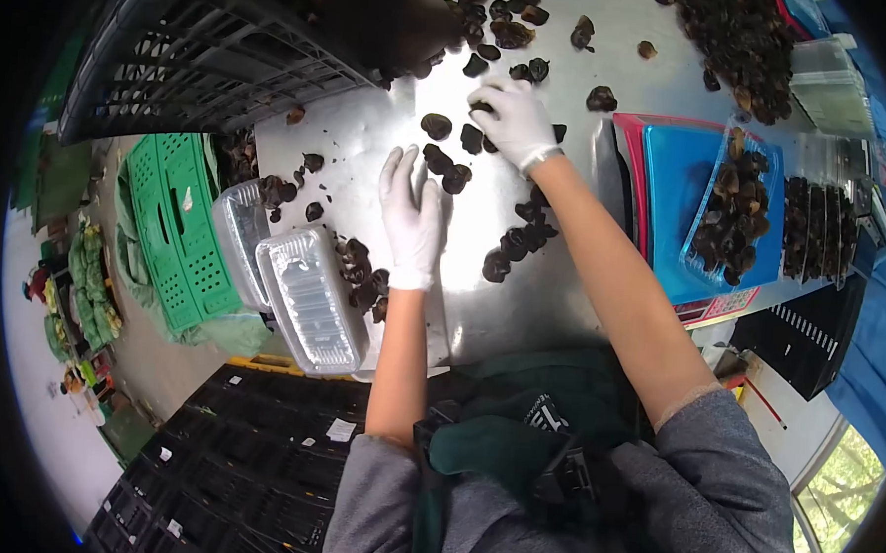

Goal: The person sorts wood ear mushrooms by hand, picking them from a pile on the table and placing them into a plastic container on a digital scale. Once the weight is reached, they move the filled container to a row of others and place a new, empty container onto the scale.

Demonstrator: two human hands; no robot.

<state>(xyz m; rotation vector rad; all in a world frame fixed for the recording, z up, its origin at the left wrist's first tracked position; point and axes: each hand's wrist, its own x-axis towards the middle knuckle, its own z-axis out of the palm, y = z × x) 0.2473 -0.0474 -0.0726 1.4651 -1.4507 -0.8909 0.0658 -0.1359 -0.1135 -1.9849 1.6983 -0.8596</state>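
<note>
My left hand (409,216), in a white glove, hovers over the metal table (490,323) with its fingers apart and nothing in them. Dark wood ear mushrooms (455,178) lie just to its right. My right hand (514,124), gloved too, is farther forward, its thumb and fingers bent around a dark mushroom (482,107) that is partly hidden. Other single mushrooms (435,127) lie around it. A row of mushrooms (516,242) runs beneath my right forearm, and a small heap (362,278) sits beside my left wrist.
Clear plastic trays (311,300) stand at the left table edge. A black crate (216,49) tilts at the upper left, near a large mushroom pile. At right, a filled clear tray (731,205) rests on a blue surface (663,212). Stacked black crates (228,455) stand below left.
</note>
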